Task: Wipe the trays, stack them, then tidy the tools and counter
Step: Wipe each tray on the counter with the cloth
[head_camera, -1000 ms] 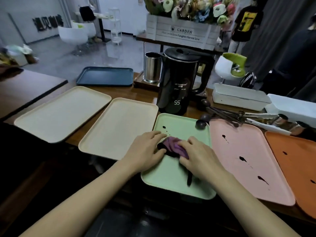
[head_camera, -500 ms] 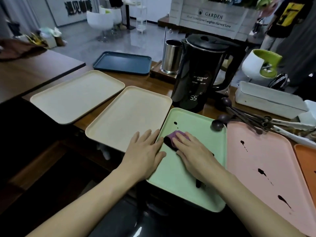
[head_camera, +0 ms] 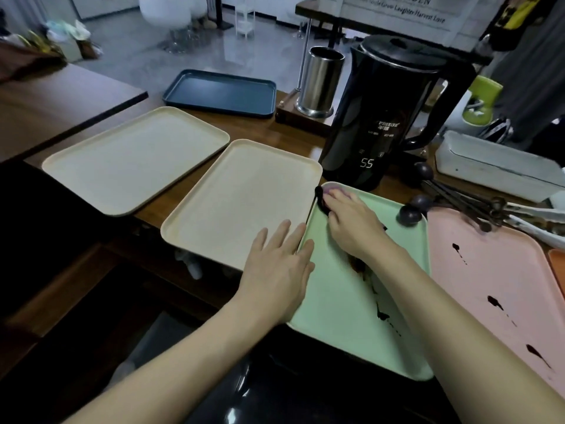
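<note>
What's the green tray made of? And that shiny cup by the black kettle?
The green tray looks like matte plastic: flat pastel colour, moulded rounded rim, no glare. The cup looks like brushed steel: silvery, with streaky reflections. Sight alone can't confirm either.

Glossy grey floor [head_camera: 128, 59] at 12 o'clock, white chair [head_camera: 165, 10] at 11, wooden table [head_camera: 52, 96] at 10, lettered crate [head_camera: 397, 9] at 1.
</note>
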